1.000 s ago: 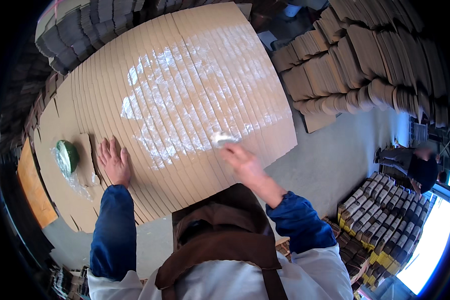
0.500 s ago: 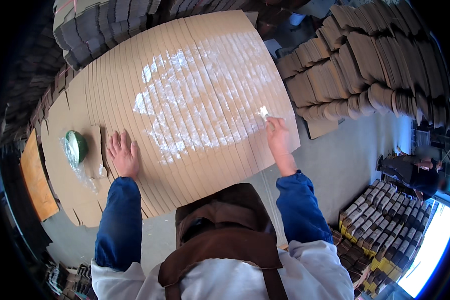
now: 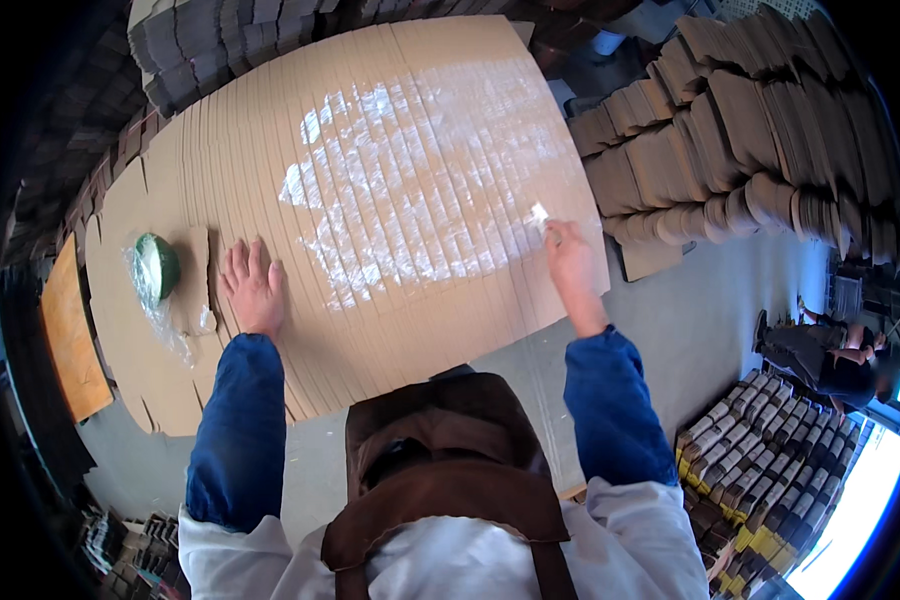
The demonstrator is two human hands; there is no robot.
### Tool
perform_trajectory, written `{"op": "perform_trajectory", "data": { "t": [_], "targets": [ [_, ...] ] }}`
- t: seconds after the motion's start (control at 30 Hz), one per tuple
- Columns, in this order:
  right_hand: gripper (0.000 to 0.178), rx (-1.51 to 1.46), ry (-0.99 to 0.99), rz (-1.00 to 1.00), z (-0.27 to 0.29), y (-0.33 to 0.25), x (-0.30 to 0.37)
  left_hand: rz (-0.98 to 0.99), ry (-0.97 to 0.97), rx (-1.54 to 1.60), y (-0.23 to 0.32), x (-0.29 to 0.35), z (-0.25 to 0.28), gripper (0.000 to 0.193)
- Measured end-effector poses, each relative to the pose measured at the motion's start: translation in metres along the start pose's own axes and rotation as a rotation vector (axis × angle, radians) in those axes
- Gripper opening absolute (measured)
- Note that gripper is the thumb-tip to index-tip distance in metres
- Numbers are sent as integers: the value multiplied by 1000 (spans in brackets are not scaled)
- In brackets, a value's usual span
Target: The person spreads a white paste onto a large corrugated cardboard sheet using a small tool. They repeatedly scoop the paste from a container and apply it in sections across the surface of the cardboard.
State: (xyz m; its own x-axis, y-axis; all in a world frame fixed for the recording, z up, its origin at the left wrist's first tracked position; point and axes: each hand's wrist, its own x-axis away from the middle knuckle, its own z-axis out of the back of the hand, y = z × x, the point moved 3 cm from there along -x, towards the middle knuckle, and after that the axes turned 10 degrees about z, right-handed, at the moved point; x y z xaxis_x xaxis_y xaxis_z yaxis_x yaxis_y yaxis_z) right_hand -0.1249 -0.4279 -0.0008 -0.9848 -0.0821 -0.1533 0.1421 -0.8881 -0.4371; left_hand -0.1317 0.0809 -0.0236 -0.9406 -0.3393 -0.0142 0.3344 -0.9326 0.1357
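Cardboard point(image 3: 240, 160) lay under a flat left hand point(image 3: 255, 292), the right hand point(image 3: 572, 266) pinching a likely brush point(image 3: 539, 213): seemingly coating, next needing even strokes.

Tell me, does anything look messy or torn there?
Yes, a bit. The small cardboard piece by the green bowl has a ragged edge, unlike the straighter sheets, and crumpled clear plastic trails beside the bowl. The white smear on the sheets looks patchy.
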Motion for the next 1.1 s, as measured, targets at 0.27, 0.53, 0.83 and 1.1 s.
{"op": "perform_trajectory", "data": {
  "t": [0.27, 0.53, 0.83, 1.1],
  "targets": [
    [39, -152, -130, 417, -65, -199, 43, -1, -7, 11, -6, 0, 3, 56],
    [34, 24, 54, -29, -10, -115, 2, -50, -115, 120, -10, -7, 17, 55],
    [36, -137, -126, 449, -125, -355, 78, -449, -157, 99, -52, -5, 28, 58],
    [38, -8, -68, 286, -98, -297, 37, -411, -200, 74, -61, -2, 24, 57]
  ]
}}
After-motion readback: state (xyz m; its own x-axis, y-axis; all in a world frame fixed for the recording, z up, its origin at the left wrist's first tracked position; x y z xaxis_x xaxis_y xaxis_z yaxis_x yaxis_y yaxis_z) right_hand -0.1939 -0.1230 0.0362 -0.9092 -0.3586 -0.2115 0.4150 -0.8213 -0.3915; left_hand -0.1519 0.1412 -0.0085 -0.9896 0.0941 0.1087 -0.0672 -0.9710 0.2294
